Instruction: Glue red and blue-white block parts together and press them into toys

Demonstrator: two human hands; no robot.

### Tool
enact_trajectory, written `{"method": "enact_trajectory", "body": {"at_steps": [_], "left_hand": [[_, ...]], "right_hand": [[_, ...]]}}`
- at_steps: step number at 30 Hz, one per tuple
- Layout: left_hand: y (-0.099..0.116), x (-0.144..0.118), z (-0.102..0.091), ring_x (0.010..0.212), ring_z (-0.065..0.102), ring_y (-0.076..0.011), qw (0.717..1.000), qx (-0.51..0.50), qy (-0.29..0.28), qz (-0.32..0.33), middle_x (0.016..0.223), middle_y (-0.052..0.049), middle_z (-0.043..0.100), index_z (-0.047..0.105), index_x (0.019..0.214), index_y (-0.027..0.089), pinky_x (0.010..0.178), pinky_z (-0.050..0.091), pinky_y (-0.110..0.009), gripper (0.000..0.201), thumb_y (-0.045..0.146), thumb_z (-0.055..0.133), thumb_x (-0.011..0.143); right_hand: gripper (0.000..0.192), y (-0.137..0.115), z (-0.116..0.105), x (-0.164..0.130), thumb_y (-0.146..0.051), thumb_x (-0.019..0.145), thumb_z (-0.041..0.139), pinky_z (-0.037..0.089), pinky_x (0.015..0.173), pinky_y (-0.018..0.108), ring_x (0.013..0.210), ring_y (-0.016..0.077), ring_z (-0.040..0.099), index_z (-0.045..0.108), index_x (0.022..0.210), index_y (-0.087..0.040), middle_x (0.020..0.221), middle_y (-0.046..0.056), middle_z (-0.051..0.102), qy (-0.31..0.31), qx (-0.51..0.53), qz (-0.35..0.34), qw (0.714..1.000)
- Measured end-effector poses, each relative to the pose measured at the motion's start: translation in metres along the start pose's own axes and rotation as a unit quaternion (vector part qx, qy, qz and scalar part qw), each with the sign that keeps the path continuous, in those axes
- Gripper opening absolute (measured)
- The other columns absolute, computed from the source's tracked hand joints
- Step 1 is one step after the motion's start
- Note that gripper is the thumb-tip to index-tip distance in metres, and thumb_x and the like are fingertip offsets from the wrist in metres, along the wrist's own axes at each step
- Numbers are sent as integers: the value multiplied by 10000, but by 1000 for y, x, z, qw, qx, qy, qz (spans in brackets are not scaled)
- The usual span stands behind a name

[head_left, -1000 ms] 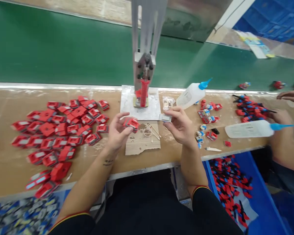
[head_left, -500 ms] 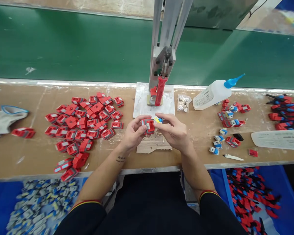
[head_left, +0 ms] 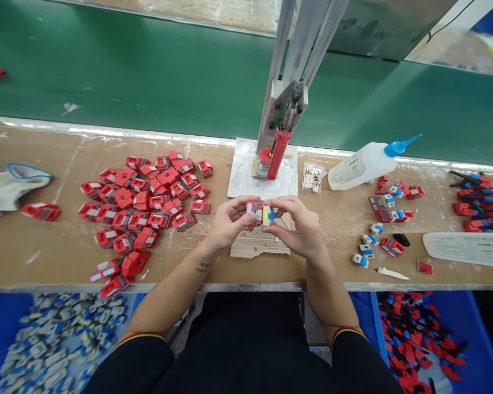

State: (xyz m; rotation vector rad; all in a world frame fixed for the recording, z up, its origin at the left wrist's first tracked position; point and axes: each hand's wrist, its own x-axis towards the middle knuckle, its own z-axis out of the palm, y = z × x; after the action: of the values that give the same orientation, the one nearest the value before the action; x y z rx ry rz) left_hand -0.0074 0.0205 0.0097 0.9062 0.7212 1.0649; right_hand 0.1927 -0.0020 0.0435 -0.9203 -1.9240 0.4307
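Fingers: the left hand (head_left: 229,224) had thumb and fingertips pinched on a red part (head_left: 254,210); the right hand (head_left: 299,227) had its fingertips clamped on a small white, yellow and blue part (head_left: 268,215), the two parts touching, just left of the frame's centre.
Conveyor belt (head_left: 127,82): a green band ran across the upper frame, with one red piece at the far upper left.
Workbench (head_left: 45,246): a brown board surface filled the middle band, from the left edge to the right.
Press (head_left: 290,98): a grey metal column stood at upper centre, its red handle (head_left: 276,156) hanging down over a pale base plate (head_left: 242,175).
Red pile (head_left: 148,202): loose red parts with grey faces lay left of centre (too many to count).
Bins: a blue bin of grey and blue parts (head_left: 53,350) sat at lower left, and a blue bin of red, blue and black pieces (head_left: 423,339) at lower right.
Glue bottle (head_left: 361,167): white, blue-tipped, it lay on its side right of the press.
Cardboard scrap (head_left: 258,246): it lay on the bench beneath the hands.
Glove (head_left: 8,189): white with a blue cuff, at the left edge.
Assembled pieces (head_left: 388,205): red and blue, they were scattered below the bottle.
Small bag (head_left: 313,178): a clear bag of tiny parts lay between base plate and bottle.
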Motion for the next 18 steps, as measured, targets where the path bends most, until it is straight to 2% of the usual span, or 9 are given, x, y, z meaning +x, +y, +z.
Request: {"method": "enact_trajectory", "body": {"at_steps": [4,9,12,15,18], "left_hand": [[5,-2,-4,832,800,-220,997,73,-2,19,1017,-116,838,790,1124,158,665,636,-269,531,477,964,738],[7,-5,-1,955,818,-228,990,83,14,114,1061,-106,835,675,1217,201,851,655,-311,531,443,924,815],[-1,-7,2,1113,799,-246,984,65,-4,167,1248,-141,799,604,1187,227,964,641,-347,580,433,958,777],[-8,-6,1,1237,757,-267,980,75,-19,183,1352,-183,752,616,1218,213,1058,610,-380,656,404,999,721],[-6,-5,-5,1222,763,-263,973,90,-24,211,1328,-178,762,665,1243,207,1063,610,-383,593,384,970,767]], "right_hand": [[453,0,4,-1,-327,896,846,699,798,371,941,224,768,702,1325,-297,1076,61,814,-13,-21,2,1000],[547,0,27,-5,-232,910,820,699,788,441,961,264,782,630,1412,-334,1153,75,840,101,-80,-70,989],[479,3,39,-11,-263,900,831,686,813,485,974,285,777,651,1334,-353,1189,75,841,140,-87,-80,983],[296,8,39,-14,-291,898,834,672,872,498,988,283,774,698,1156,-342,1180,71,836,119,-65,-58,989],[205,10,29,-13,-289,911,817,671,898,476,1022,270,780,709,1083,-319,1153,76,808,90,-55,-57,993]]}}
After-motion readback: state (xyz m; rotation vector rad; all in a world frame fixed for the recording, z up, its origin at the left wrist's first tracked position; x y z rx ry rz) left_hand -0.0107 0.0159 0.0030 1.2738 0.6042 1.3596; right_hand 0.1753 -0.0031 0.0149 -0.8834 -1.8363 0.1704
